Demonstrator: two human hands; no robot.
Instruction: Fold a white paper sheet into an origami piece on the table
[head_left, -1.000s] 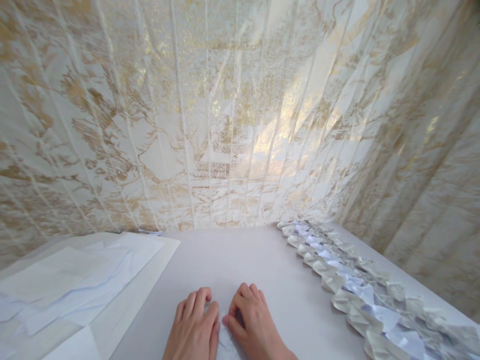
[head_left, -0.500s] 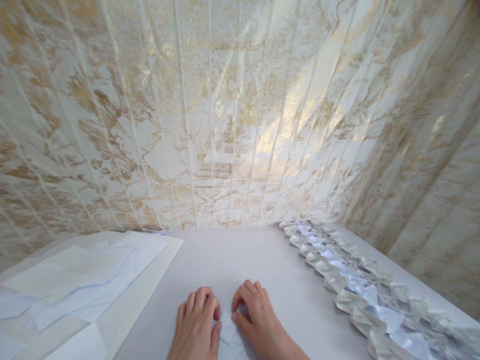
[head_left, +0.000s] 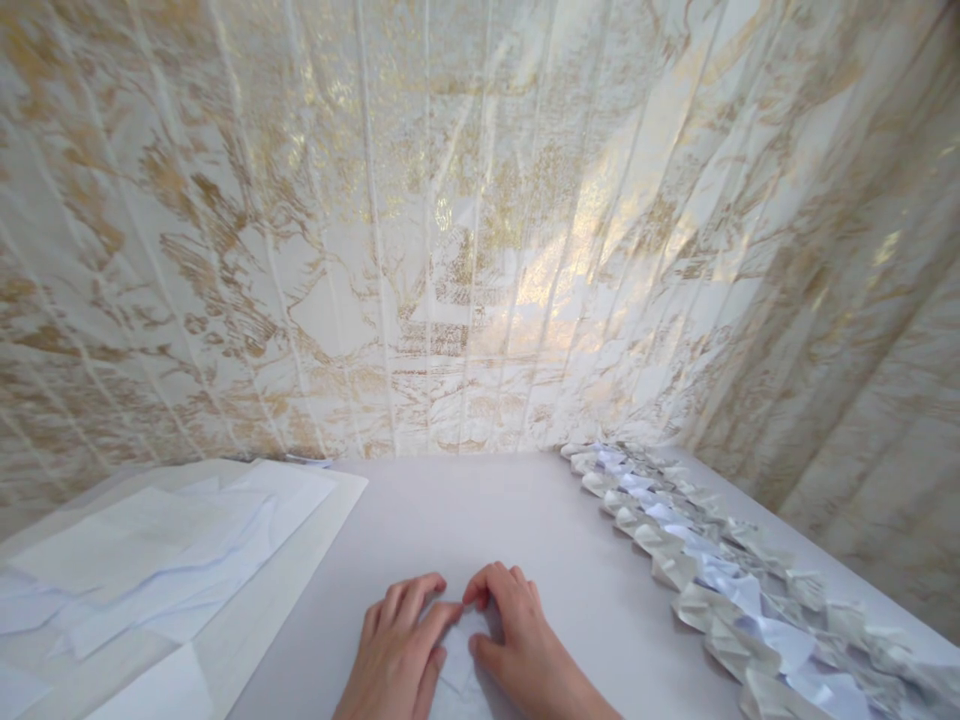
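Flatly, white paper [head_left: 459, 672] lies between left hand [head_left: 396, 645] and right hand [head_left: 521, 635], both curved, grip unclear.

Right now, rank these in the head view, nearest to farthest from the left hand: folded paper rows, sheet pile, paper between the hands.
1. Paper: between the left hand and right hand.
2. Sheet pile: spread on the left.
3. Folded paper rows: along the right side.

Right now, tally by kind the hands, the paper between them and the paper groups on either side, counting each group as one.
Hands: 2 (left hand, right hand)
Paper between the hands: 1
Group of loose sheets at left: 1
Group of folded paper pieces at right: 1
Total: 5
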